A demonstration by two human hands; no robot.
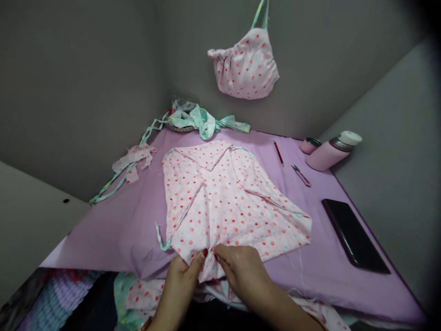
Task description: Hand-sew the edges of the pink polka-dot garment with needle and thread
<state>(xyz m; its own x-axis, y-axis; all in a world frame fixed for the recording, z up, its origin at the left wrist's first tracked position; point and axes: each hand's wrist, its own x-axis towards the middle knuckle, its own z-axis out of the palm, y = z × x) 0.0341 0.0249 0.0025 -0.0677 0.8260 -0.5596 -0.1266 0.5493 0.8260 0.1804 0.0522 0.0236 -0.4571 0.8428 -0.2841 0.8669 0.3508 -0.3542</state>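
Note:
A pale pink cotton panel with red and teal dots [223,207] lies folded on the lilac cloth [103,239], with a thin mint-green binding along some edges. My left hand [179,285] and my right hand [237,271] meet at its near corner. Both pinch the gathered fabric there, close together, at the table's front edge. More of the same dotted fabric [144,294] hangs below the edge, in my lap area. A loose mint strip [163,241] trails from the panel's left side.
Thread snips [301,175], a red pencil [278,153], a pink flask [327,154] and a black phone [354,235] lie to the right. Fabric scraps [132,158] and a basket with mint cloth [189,120] sit behind. A dotted pouch [246,64] hangs on the grey wall.

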